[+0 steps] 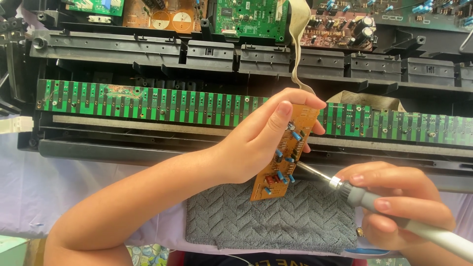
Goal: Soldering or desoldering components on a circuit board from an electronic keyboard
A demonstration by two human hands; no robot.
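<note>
The left hand (261,143) pinched an orange circuit board (285,155); the right hand (399,197) gripped a soldering iron (374,202), its tip touching the board, above a grey towel (295,216).

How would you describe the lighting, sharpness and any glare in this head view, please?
In the head view, light is bright and even, with soft shadows under the left hand; the small orange circuit board and soldering iron in the right hand are sharp; slight glare on the iron's metal collar; edges bend slightly from wide-angle distortion.
</note>
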